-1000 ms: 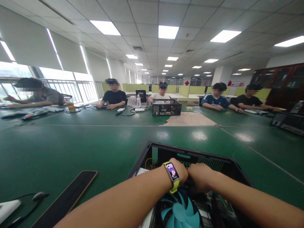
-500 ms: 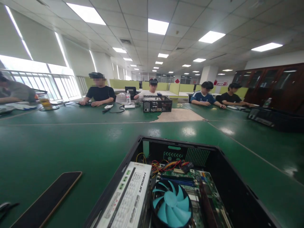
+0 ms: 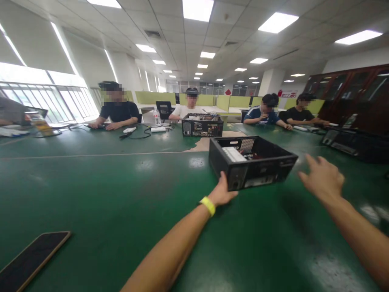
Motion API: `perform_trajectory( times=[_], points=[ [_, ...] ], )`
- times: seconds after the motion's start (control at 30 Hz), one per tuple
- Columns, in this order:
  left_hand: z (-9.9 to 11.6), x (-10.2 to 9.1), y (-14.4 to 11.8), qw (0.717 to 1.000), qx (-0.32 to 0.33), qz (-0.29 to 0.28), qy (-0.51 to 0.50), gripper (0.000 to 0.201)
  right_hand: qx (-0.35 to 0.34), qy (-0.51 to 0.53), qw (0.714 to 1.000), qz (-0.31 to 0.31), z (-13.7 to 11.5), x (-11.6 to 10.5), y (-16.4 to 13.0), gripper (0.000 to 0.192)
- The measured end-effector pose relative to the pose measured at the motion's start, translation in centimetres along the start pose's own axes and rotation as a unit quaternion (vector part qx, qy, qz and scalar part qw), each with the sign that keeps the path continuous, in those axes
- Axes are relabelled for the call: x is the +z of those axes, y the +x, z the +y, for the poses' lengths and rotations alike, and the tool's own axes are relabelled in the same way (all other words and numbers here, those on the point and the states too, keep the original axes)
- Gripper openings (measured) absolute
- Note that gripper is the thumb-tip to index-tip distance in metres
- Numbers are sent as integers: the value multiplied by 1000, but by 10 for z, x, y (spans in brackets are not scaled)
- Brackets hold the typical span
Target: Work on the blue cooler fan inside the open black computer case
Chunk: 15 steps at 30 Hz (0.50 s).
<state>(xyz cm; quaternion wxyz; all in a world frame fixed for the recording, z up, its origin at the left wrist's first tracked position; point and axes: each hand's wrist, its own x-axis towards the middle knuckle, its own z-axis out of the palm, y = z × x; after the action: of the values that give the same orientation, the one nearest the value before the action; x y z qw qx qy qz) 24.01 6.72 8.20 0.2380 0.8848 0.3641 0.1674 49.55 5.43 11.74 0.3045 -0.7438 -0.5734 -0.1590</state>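
Observation:
An open black computer case (image 3: 261, 170) stands ahead of me on the green table, its rear panel toward me. Inside, the white-labelled power supply (image 3: 234, 154) shows on the left; the fan is out of sight. My left hand (image 3: 223, 194), with a yellow band at the wrist, grips the case's near left corner, thumb up against its side and fingers low by the bottom edge. Off the case's right end, my right hand (image 3: 323, 178) hangs in the air, not touching it, slightly blurred, with its fingers apart.
A dark flat phone-like slab (image 3: 35, 259) lies at the lower left of the green table (image 3: 121, 202). Across from me stand a second computer case (image 3: 202, 126), a bottle (image 3: 157, 117) and cables. Several people sit along the far side. Another black case (image 3: 355, 144) is at the right.
The computer case has moved away from me, from close in front to farther across the table and rightward. Both my hands have come into view.

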Motion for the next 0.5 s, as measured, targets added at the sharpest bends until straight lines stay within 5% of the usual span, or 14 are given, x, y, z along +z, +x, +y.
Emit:
perform_trajectory(
  times=[0.07, 0.17, 0.33, 0.5],
  points=[
    [9, 9, 12, 994, 94, -40, -35, 64, 28, -42, 997, 52, 21, 1, -1, 57],
    [-5, 25, -1, 972, 187, -84, -119, 86, -25, -7, 999, 22, 36, 23, -35, 50],
    [-65, 15, -88, 988, 21, 14, -152, 53, 15, 125, 987, -105, 3, 65, -101, 42],
    [-98, -21, -180, 982, -151, 32, -104, 17, -14, 218, 958, -185, -81, 59, -135, 37]
  ],
)
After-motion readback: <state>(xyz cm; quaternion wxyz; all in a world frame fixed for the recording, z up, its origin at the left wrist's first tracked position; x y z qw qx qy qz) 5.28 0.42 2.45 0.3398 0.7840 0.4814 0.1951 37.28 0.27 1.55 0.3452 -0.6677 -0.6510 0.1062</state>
